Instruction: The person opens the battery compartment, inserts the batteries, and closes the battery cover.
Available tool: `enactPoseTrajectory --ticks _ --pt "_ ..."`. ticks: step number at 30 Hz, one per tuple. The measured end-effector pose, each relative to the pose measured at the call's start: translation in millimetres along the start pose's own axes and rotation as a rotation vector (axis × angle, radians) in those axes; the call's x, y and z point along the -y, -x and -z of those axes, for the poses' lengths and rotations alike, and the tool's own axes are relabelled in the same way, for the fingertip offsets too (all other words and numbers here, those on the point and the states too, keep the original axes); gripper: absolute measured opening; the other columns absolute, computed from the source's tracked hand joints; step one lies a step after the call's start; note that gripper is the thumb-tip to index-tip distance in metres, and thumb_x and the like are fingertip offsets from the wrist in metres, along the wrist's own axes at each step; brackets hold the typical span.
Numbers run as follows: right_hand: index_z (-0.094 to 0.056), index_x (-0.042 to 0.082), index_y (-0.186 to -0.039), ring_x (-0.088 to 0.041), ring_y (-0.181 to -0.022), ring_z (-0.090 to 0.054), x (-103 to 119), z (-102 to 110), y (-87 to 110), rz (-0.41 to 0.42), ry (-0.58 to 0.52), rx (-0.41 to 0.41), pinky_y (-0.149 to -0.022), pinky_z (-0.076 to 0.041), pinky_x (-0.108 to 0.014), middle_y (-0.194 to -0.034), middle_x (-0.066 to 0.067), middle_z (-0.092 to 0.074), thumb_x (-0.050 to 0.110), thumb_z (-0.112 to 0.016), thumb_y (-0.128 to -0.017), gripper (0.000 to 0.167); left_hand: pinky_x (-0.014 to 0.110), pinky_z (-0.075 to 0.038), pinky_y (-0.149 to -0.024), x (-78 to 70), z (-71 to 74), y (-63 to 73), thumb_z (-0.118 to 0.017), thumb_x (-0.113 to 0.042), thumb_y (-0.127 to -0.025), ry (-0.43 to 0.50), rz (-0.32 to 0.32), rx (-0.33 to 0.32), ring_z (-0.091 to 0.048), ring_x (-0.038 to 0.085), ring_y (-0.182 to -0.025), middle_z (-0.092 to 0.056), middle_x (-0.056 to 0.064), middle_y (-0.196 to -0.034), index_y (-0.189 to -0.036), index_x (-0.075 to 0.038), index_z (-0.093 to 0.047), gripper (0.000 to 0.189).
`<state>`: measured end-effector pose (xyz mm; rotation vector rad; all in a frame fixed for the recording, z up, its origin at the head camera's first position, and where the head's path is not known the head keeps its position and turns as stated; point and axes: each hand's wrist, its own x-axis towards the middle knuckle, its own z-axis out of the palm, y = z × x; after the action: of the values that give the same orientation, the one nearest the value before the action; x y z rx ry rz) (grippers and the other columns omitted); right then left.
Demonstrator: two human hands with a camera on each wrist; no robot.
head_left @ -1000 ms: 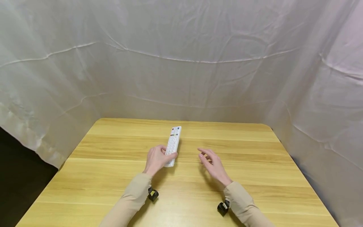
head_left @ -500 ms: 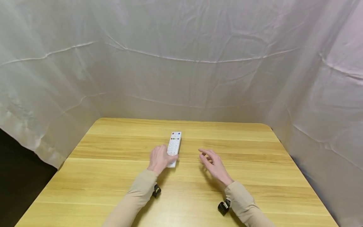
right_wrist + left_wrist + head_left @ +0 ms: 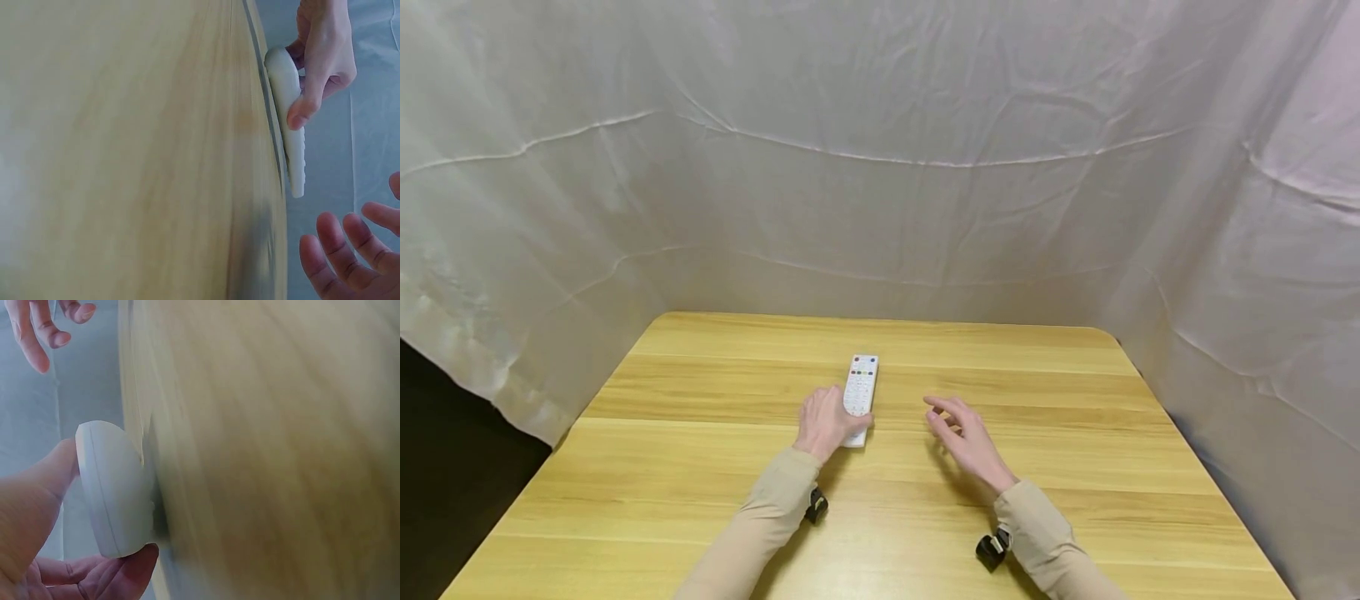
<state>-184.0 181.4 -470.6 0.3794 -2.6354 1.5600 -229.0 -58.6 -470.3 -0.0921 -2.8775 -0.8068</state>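
Note:
A white remote control (image 3: 861, 387) with rows of buttons lies nearly flat at the table surface, left of centre. My left hand (image 3: 826, 423) grips its near end, thumb on the right side and fingers on the left. Close up in the left wrist view, the rounded near end of the remote control (image 3: 115, 490) sits between thumb and fingers, a dark shadow beside it. From the right wrist view I cannot tell whether its whole underside touches the wood. My right hand (image 3: 968, 440) holds nothing, its fingers loosely bent, to the right of the remote control.
The wooden table (image 3: 1075, 400) has rounded far corners. Pale grey cloth (image 3: 880, 208) hangs behind it and along both sides. Black wrist cameras sit at both cuffs, the right one (image 3: 992, 548) just above the table. A dark gap shows at far left.
My left hand has lowered the remote control to the table, its far end dropping and coming slightly nearer. The left hand shifted a little right. My right hand stayed almost still.

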Motion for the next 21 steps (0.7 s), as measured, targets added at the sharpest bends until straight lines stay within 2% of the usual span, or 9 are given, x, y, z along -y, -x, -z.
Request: enactPoseTrajectory --ticks 7,21 --pt "-0.058 0.004 -0.139 -0.030 -0.087 -0.067 -0.8 0.7 1.1 -0.002 0.000 0.000 -0.068 -0.061 -0.033 -0.117 -0.017 -0.062 0.022 -0.055 -0.104 0.039 0.021 -0.042 -0.044 2.0 -2.7 -0.1 -0.087 -0.037 -0.072 0.011 -0.015 0.004 -0.051 0.014 -0.055 -0.061 0.004 -0.069 -0.084 -0.004 -0.063 0.043" --pt "-0.058 0.002 -0.138 -0.029 -0.087 -0.067 -2.1 0.8 0.5 0.002 0.013 0.006 -0.066 -0.061 -0.031 -0.117 -0.017 -0.062 0.020 -0.056 -0.103 0.039 0.021 -0.039 -0.046 -2.4 -1.2 1.3 -0.087 -0.041 -0.073 -0.033 -0.019 0.001 -0.048 0.014 -0.057 -0.056 0.002 -0.067 -0.080 -0.006 -0.060 0.045"
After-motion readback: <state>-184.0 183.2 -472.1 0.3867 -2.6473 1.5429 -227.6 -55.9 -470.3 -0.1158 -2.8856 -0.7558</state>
